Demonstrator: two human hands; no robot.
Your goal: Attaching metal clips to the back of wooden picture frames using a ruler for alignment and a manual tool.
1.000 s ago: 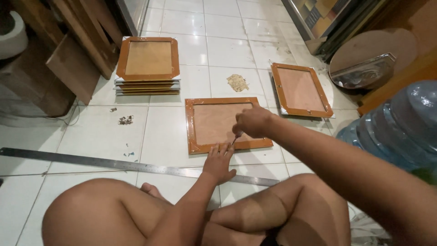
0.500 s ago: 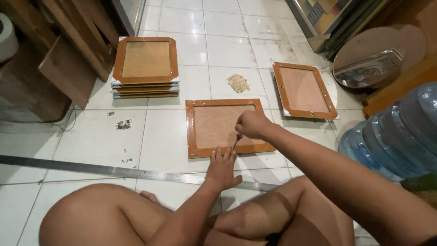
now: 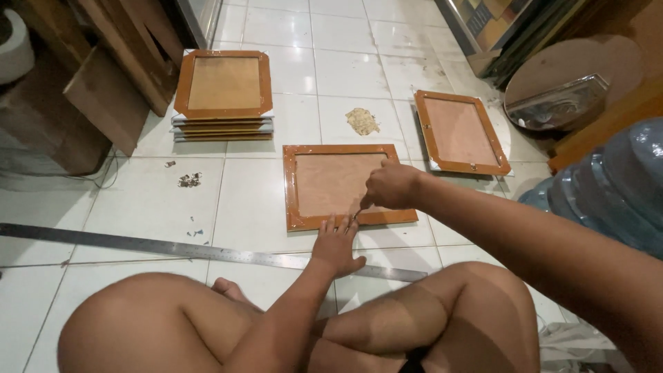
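Note:
An orange-brown picture frame (image 3: 311,185) lies face down on the white tiled floor in front of my crossed legs. My left hand (image 3: 336,245) rests flat at its near edge, fingers spread, pressing on the frame's lower rim. My right hand (image 3: 388,185) hovers over the frame's lower right part, fingers pinched on a small thin tool whose tip touches the rim near my left fingertips. The tool is mostly hidden by the hand.
A long steel ruler (image 3: 173,247) lies across the floor by my knees. A stack of similar frames (image 3: 222,97) sits at the back left, another frame (image 3: 459,131) at the right. Small metal bits (image 3: 188,181), a crumpled scrap (image 3: 362,121), wooden boards (image 3: 110,76) and water bottles (image 3: 615,186) surround.
My right hand has shifted slightly along the frame's lower rim. My left hand has stayed pressed at the near edge.

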